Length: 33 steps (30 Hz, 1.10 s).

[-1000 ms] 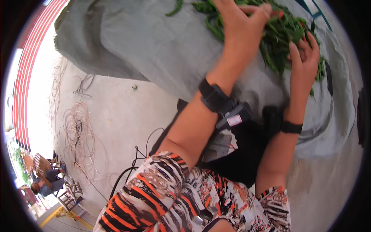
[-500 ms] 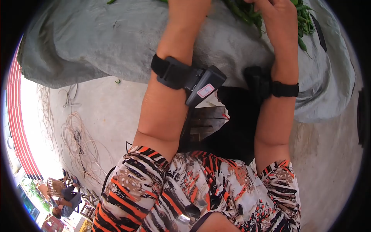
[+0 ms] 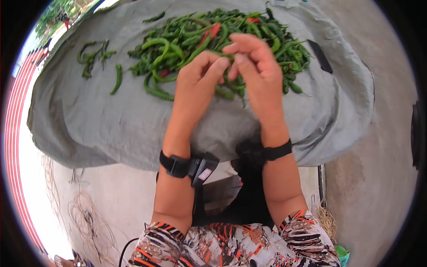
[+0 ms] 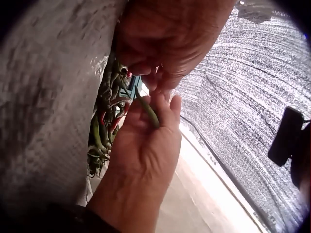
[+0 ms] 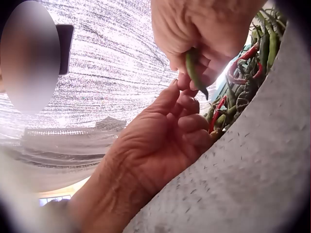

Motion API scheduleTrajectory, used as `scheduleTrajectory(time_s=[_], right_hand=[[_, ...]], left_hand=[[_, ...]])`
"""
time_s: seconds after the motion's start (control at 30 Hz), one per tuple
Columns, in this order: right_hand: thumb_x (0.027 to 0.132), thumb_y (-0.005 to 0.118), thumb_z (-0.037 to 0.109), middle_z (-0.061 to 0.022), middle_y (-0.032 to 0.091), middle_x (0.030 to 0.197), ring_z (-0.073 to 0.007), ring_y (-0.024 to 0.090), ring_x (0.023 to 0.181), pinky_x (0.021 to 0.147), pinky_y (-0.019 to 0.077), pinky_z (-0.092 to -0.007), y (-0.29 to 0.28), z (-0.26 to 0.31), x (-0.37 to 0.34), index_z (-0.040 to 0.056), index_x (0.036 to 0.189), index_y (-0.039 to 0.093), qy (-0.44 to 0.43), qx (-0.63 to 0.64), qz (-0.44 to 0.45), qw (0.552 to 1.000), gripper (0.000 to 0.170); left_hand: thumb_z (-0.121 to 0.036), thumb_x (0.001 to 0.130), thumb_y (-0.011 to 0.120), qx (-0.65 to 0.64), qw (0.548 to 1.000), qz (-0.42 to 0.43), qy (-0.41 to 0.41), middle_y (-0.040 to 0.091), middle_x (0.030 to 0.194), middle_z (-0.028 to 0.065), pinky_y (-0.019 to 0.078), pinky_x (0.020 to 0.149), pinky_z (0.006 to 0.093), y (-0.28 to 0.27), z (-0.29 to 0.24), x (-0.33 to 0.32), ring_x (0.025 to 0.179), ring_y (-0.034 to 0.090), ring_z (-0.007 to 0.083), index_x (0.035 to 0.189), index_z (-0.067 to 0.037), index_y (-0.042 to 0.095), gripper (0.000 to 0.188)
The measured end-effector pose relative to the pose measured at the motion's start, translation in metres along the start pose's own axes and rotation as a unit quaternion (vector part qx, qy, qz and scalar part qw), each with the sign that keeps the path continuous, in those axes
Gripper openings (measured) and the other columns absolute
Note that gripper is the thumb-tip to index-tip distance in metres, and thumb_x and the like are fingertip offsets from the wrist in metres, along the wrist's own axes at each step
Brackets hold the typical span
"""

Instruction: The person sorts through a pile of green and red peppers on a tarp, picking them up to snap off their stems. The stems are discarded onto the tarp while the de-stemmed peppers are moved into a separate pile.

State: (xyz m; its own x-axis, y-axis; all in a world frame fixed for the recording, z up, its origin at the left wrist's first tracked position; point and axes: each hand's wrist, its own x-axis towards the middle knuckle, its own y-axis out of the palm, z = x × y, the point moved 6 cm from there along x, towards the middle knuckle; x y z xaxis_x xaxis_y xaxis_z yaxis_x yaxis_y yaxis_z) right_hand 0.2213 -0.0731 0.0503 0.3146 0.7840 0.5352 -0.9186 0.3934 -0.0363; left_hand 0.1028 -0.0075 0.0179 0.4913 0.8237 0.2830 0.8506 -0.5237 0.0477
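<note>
In the head view both hands meet over a pile of green peppers (image 3: 178,38) with a few red ones. The left hand (image 3: 193,86) has curled fingers. In the left wrist view a slim green pepper (image 4: 148,111) lies across the fingers of the left hand (image 4: 143,150), held by them. The right wrist view shows this pepper (image 5: 194,73) under the left hand (image 5: 209,29). The right hand (image 3: 262,75) faces it with bent fingers. Its fingertips touch the left fingers near the pepper (image 5: 194,73); whether they pinch anything is hidden.
The pile lies on a grey cloth (image 3: 111,120). Several loose peppers (image 3: 91,55) are left of it, and a flat black object (image 3: 320,57) is at its right. Coiled cord (image 3: 91,222) lies on the floor at lower left.
The head view has shifted, so the whole pile shows. Both hands, apart over the cloth earlier, have come together in front of the pile.
</note>
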Motion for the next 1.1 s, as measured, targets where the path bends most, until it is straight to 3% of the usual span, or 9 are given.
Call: scheduleTrajectory(time_s=[0.37, 0.43, 0.53, 0.57, 0.6, 0.7, 0.83, 0.87, 1.1], right_hand=[[0.097, 0.052, 0.003, -0.003, 0.062, 0.107, -0.0058, 0.055, 0.07, 0.063, 0.0465, -0.0209, 0.013, 0.002, -0.009, 0.005, 0.128, 0.055, 0.059, 0.094, 0.078, 0.991, 0.032], [0.097, 0.055, 0.007, -0.003, 0.062, 0.106, -0.006, 0.057, 0.073, 0.066, 0.0479, -0.0215, 0.001, 0.001, -0.006, 0.004, 0.123, 0.058, 0.023, 0.028, -0.006, 0.999, 0.027], [0.097, 0.056, 0.009, -0.003, 0.063, 0.103, -0.0068, 0.06, 0.076, 0.068, 0.0493, -0.0217, -0.031, 0.006, -0.007, 0.0029, 0.115, 0.061, 0.019, -0.038, -0.17, 0.984, 0.019], [0.095, 0.057, 0.009, -0.0041, 0.061, 0.103, -0.0087, 0.059, 0.075, 0.069, 0.0496, -0.0231, -0.048, 0.01, -0.008, 0.0031, 0.113, 0.062, -0.013, -0.068, -0.237, 0.969, 0.019], [0.093, 0.058, 0.008, -0.0053, 0.059, 0.103, -0.0105, 0.059, 0.074, 0.069, 0.0499, -0.0245, -0.064, 0.012, -0.01, 0.0034, 0.112, 0.063, -0.046, -0.098, -0.302, 0.947, 0.02], [0.089, 0.06, 0.008, -0.0073, 0.059, 0.105, -0.0146, 0.059, 0.074, 0.071, 0.0496, -0.027, -0.099, 0.02, -0.015, 0.0038, 0.114, 0.063, -0.031, -0.337, -0.353, 0.872, 0.025], [0.085, 0.062, 0.008, -0.0067, 0.06, 0.098, -0.0169, 0.058, 0.074, 0.072, 0.0487, -0.0288, -0.12, -0.023, -0.012, 0.0031, 0.108, 0.066, 0.075, -0.36, -0.267, 0.891, 0.024], [0.086, 0.062, 0.008, -0.0063, 0.06, 0.096, -0.017, 0.058, 0.074, 0.072, 0.0486, -0.0289, -0.119, -0.024, -0.013, 0.0029, 0.106, 0.067, 0.099, -0.345, -0.248, 0.9, 0.021], [0.09, 0.064, 0.004, -0.0005, 0.062, 0.09, -0.0079, 0.057, 0.076, 0.07, 0.0462, -0.0219, -0.099, -0.002, -0.013, 0.0035, 0.101, 0.068, -0.002, -0.18, -0.287, 0.941, 0.011]], left_hand=[[-0.025, 0.101, 0.056, -0.158, 0.987, -0.016, -0.019, 0.059, 0.075, -0.0025, 0.0332, 0.05, 0.0186, -0.001, 0.007, -0.001, 0.058, 0.046, 0.0031, 0.104, -0.007, 0.064, 0.02], [-0.023, 0.101, 0.055, -0.18, 0.981, -0.068, -0.019, 0.062, 0.076, -0.0017, 0.0354, 0.052, 0.0185, -0.006, 0.005, -0.002, 0.059, 0.047, 0.0029, 0.099, -0.006, 0.065, 0.02], [-0.019, 0.101, 0.054, -0.279, 0.948, -0.148, 0.04, 0.063, 0.092, 0.0072, 0.0384, 0.054, 0.0214, -0.018, -0.009, 0.002, 0.061, 0.048, 0.0059, 0.134, -0.004, 0.041, 0.038], [-0.018, 0.102, 0.054, -0.31, 0.932, -0.175, 0.061, 0.063, 0.098, 0.0101, 0.0394, 0.055, 0.0223, -0.022, -0.013, 0.002, 0.062, 0.049, 0.0069, 0.145, -0.003, 0.033, 0.051], [-0.015, 0.1, 0.056, -0.322, 0.935, -0.134, 0.058, 0.06, 0.109, 0.0153, 0.0398, 0.054, 0.0252, -0.028, -0.012, 0.002, 0.062, 0.049, 0.0086, 0.155, -0.009, 0.003, 0.077], [-0.012, 0.097, 0.058, -0.248, 0.953, -0.173, 0.021, 0.06, 0.104, 0.0136, 0.038, 0.052, 0.0253, -0.04, 0.0, 0.0, 0.061, 0.047, 0.0078, 0.156, -0.012, 0.0, 0.083], [-0.009, 0.095, 0.059, -0.245, 0.953, -0.17, 0.043, 0.057, 0.085, 0.0023, 0.037, 0.051, 0.0223, -0.039, 0.011, -0.002, 0.059, 0.046, 0.0062, 0.15, -0.008, 0.028, 0.063], [-0.009, 0.095, 0.058, -0.25, 0.951, -0.181, 0.023, 0.054, 0.081, -0.0002, 0.0361, 0.05, 0.021, -0.034, 0.009, -0.002, 0.058, 0.045, 0.0053, 0.137, -0.006, 0.048, 0.043], [-0.012, 0.097, 0.056, -0.188, 0.973, -0.131, 0.024, 0.054, 0.079, -0.0018, 0.0341, 0.051, 0.0192, -0.021, 0.009, -0.001, 0.059, 0.044, 0.0035, 0.12, -0.006, 0.059, 0.024]])
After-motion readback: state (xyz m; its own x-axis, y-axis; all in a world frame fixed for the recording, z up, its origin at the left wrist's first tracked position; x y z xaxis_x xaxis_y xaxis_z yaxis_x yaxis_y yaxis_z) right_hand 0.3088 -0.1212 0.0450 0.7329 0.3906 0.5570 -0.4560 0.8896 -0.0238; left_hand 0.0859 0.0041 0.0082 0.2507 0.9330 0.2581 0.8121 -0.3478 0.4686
